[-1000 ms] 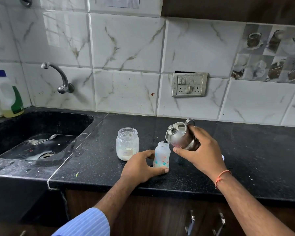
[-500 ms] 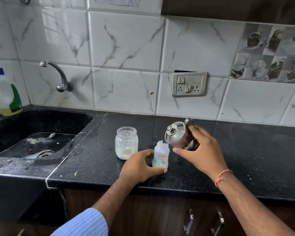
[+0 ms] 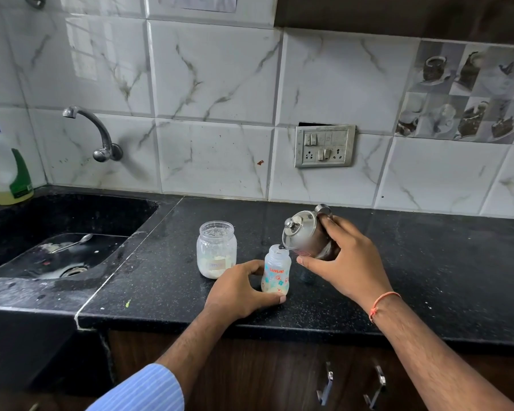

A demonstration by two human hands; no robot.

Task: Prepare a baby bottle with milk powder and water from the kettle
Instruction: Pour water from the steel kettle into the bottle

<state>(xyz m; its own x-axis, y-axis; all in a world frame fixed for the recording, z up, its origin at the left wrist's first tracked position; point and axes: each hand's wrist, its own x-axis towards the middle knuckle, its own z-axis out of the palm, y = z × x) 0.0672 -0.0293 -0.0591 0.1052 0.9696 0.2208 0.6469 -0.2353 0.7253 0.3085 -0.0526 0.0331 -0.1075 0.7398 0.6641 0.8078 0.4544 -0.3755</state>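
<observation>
steel kettle (image 3: pixel 307 237), tipped in the right hand (image 3: pixel 343 264), its spout over the open baby bottle (image 3: pixel 276 272) on the table (image 3: pixel 428 277). left hand (image 3: pixel 239 292) fingers curl round the bottle's base; light plastic, likely tips easily, best steadied low.

spoon (image 3: pixel 73 243) in sink (image 3: pixel 80 215) | tap (image 3: pixel 97 134) | detergent bottle (image 3: pixel 8 170) | switchboard (image 3: pixel 324 146)

Baby bottle (image 3: pixel 276 272), near front edge of black countertop (image 3: pixel 428 277): red brand print "LuvLap" across upper body. Powder jar (image 3: pixel 217 249) just left of it carries a pale label, lettering too blurred to read.
</observation>
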